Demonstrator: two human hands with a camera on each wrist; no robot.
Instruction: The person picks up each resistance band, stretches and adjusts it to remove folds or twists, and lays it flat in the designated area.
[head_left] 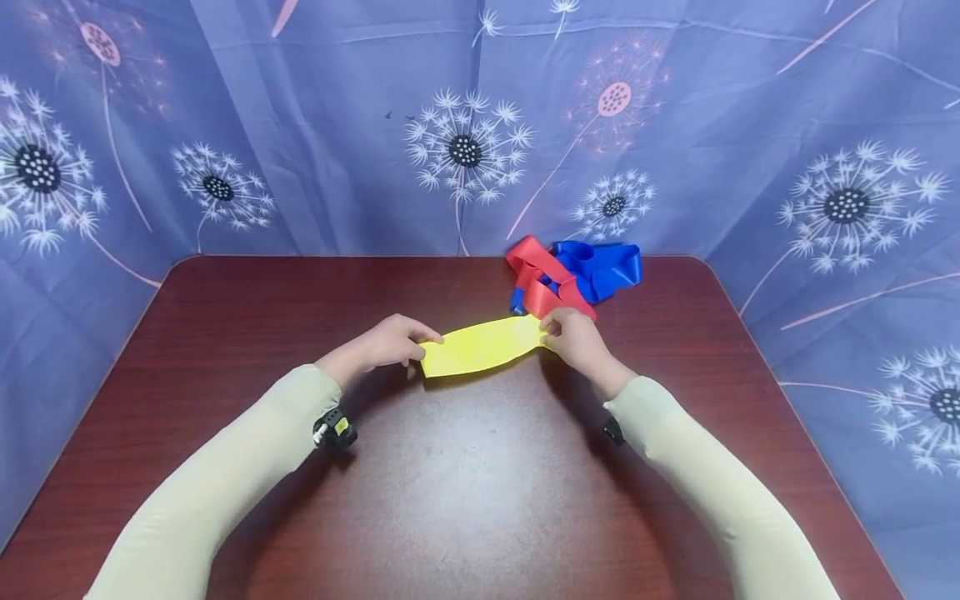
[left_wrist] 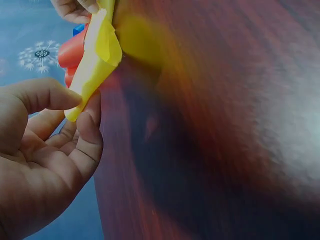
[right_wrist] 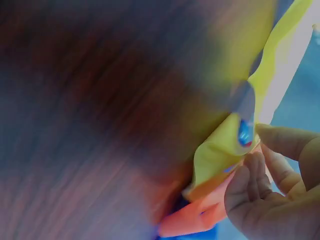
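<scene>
A yellow ribbon (head_left: 483, 346) is stretched between both hands above the far half of the table. The left hand (head_left: 393, 340) pinches its left end between thumb and fingers; in the left wrist view the thumb presses on the ribbon's edge and the strip (left_wrist: 95, 65) curls over. At the other end the right hand (head_left: 576, 337) pinches the ribbon, and in the right wrist view a fold of yellow ribbon (right_wrist: 215, 150) hangs by the fingertips. Just behind the right hand lie a red ribbon (head_left: 543, 271) and a blue ribbon (head_left: 603, 267), loosely heaped together.
The dark red-brown wooden table (head_left: 465, 500) has a glossy patch of reflected light in front of the hands. A blue-purple curtain (head_left: 337, 125) with dandelion prints surrounds its back and sides. Each wrist carries a small black camera (head_left: 335, 428).
</scene>
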